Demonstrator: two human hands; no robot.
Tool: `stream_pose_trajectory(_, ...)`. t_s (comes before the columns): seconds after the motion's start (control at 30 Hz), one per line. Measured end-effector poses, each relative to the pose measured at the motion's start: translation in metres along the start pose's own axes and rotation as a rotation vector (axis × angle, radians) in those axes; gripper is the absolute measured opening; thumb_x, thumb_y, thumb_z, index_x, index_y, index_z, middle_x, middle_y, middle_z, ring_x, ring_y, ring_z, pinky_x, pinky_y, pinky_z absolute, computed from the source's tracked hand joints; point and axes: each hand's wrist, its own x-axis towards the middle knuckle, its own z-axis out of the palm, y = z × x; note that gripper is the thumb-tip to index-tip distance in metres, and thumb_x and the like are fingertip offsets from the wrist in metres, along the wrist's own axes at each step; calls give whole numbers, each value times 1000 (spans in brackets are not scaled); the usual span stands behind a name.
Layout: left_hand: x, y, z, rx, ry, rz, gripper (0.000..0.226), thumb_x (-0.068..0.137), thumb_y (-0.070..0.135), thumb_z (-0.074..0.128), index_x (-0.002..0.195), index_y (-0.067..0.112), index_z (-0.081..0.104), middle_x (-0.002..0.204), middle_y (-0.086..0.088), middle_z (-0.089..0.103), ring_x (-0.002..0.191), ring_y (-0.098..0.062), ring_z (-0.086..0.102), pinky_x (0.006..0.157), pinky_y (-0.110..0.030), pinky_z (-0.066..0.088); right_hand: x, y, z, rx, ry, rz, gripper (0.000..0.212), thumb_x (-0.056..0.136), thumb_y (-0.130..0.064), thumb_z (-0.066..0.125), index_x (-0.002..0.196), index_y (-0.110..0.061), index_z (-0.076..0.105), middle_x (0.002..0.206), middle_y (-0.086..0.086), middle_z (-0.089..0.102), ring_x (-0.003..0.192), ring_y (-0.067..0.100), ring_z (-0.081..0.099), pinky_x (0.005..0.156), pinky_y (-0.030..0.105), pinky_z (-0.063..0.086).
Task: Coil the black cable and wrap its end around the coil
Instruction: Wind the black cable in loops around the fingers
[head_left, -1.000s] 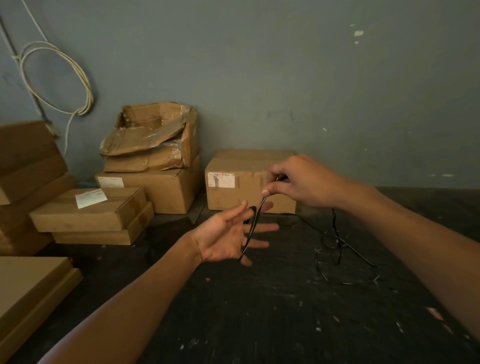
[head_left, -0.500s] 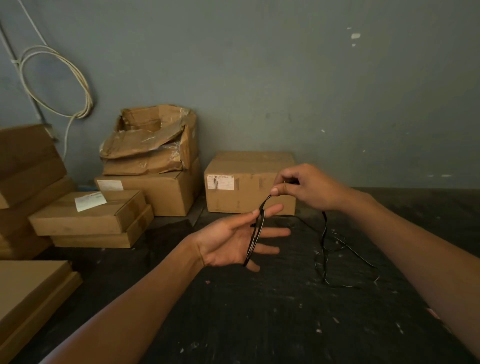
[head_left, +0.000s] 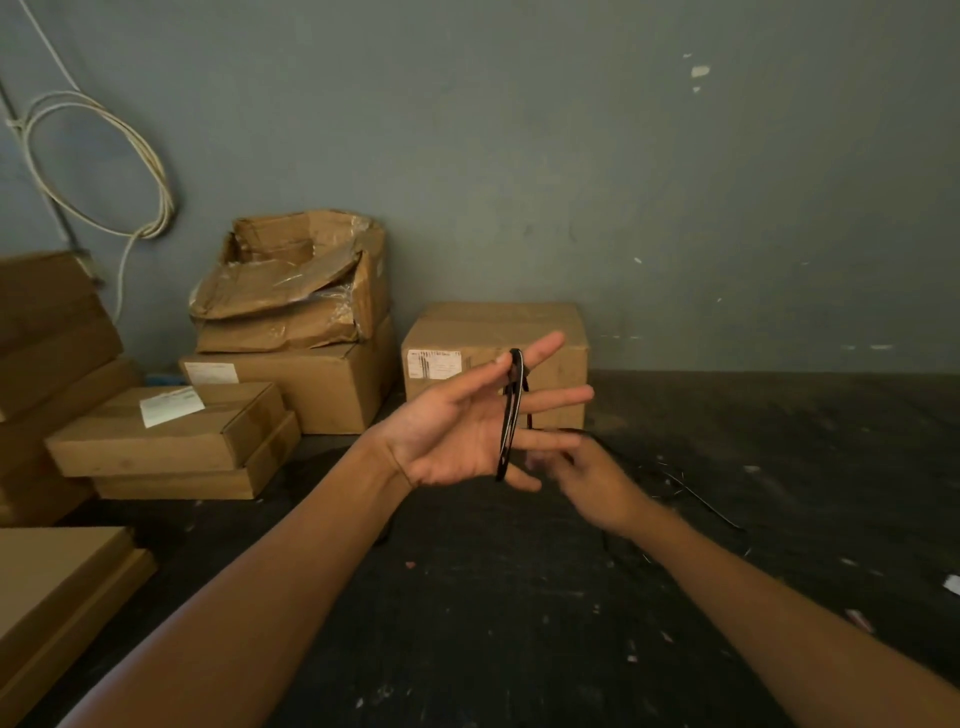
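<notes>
Cable (head_left: 509, 415), black, loops around the fingers of the left hand (head_left: 457, 431), which is spread open, palm up. The right hand (head_left: 587, 478) is just below those fingers, blurry, maybe pinching the cable. More cable lies on the dark floor (head_left: 519, 623) beside it.

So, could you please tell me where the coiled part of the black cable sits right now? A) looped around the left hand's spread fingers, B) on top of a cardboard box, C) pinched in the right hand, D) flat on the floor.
A: the black cable loops around the open left hand's spread fingers.
</notes>
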Motion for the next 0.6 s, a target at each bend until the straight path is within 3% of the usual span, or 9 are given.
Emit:
stream_pose_trajectory(0.07, 2, 3, -3, -17, 48, 9, 51, 95, 44, 35, 146, 44, 33, 157, -10, 34, 138, -44, 34, 102, -72, 26, -11, 0, 20, 45, 2, 14, 23, 102, -23, 43, 95, -18, 65, 71, 0, 55, 58, 11, 49, 56, 30, 41)
stream_pose_trajectory(0.23, 4, 6, -13, -42, 124, 45, 48, 97, 46, 32, 144, 46, 35, 156, -9, 36, 138, -45, 35, 102, -78, 22, -24, -6, 46, 44, -71, -21, 23, 103, -27, 42, 113, -33, 61, 65, -3, 47, 55, 22, 42, 51, 38, 35)
stream_pose_trajectory(0.4, 4, 5, -24, -79, 171, 93, 47, 99, 48, 27, 146, 48, 30, 157, -10, 35, 138, -47, 35, 97, -74, 29, -26, -20, 46, -67, -115, -40, 28, 103, -27, 42, 126, -33, 56, 52, -10, 51, 42, 6, 38, 43, 25, 32)
stream_pose_trajectory(0.6, 1, -3, -32, -107, 276, 121, 45, 97, 49, 33, 142, 50, 38, 155, -8, 39, 138, -49, 33, 101, -81, 12, -30, -48, 38, -276, -215, -60, 27, 103, -35, 40, 120, -30, 60, 69, -5, 59, 56, 3, 55, 58, 25, 45)
